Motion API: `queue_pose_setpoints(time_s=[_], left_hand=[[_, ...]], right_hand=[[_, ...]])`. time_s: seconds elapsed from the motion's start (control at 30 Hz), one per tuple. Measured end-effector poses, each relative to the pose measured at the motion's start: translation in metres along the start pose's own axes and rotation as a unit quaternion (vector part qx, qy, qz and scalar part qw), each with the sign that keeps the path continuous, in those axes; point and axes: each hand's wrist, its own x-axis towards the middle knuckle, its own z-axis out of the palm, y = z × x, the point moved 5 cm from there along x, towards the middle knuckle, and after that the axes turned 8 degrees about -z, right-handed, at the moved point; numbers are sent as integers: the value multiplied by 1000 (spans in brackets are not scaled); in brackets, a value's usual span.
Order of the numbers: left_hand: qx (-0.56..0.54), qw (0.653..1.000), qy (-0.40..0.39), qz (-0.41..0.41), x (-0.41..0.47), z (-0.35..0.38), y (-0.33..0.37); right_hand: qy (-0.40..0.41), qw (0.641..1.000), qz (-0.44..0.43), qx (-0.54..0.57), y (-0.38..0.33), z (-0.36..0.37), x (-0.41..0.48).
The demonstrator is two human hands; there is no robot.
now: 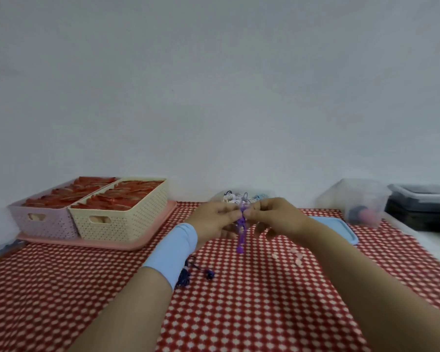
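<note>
While both hands meet in the air above the table, the small purple beaded strand with a dangling tail (241,235) hangs between them, clear of the cloth. The left hand (214,219) and the right hand (272,217) each pinch its upper part with thumb and forefinger, fingertips almost touching; the other fingers curl loosely underneath. The work looks like fastening or knotting the strand's top. It would probably go best with short pinches close to the join and the tail left to hang free, so it cannot tangle. A light blue fabric wristband (173,252) sits on the left forearm.

Below lies a red-and-white checked tablecloth (264,313). On it are a dark blue corded piece (188,274) near the left wrist and pale pink bits (296,256) under the right forearm. To the left, a cream perforated plastic basket (127,219) and a lilac one (43,222) stand side by side on a pink tray (107,243), both filled with red items. To the right are a flat blue lid (341,224), a clear plastic tub (353,201) and a dark grey box (422,209). A plain pale wall (214,85) rises behind.
</note>
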Motion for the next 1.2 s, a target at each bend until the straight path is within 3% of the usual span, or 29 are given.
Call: queue_pose_setpoints(time_s=[0.17, 0.23, 0.3, 0.37, 0.53, 0.6, 0.67, 0.77, 0.97, 1.07, 1.2], left_hand=[[-3, 999, -18, -50, 14, 38, -17], [108, 992, 19, -57, 19, 41, -24], [263, 961, 74, -45, 26, 34, -28], [350, 930, 103, -46, 31, 30, -34], [428, 887, 148, -85, 36, 25, -44], [456, 868, 188, -58, 33, 24, -41], [455, 868, 199, 9, 28, 28, -33], [470, 869, 129, 87, 22, 46, -21], [520, 852, 33, 53, 21, 57, -28], [496, 865, 40, 60, 19, 54, -29], [375, 920, 83, 82, 18, 50, -31]], right_hand=[[44, 997, 23, -58, 24, -28, -20], [47, 993, 21, -104, 33, -36, -23], [45, 986, 22, -162, 43, -42, -24], [51, 978, 33, -201, 55, -50, -26], [65, 965, 52, -247, 71, -58, -31], [57, 962, 60, -260, 73, -59, -31], [58, 956, 65, -280, 73, -60, -30], [56, 943, 83, -318, 75, -61, -30], [38, 925, 104, -365, 77, -56, -30], [64, 933, 88, -344, 76, -56, -30], [123, 959, 33, -253, 69, -55, -30]])
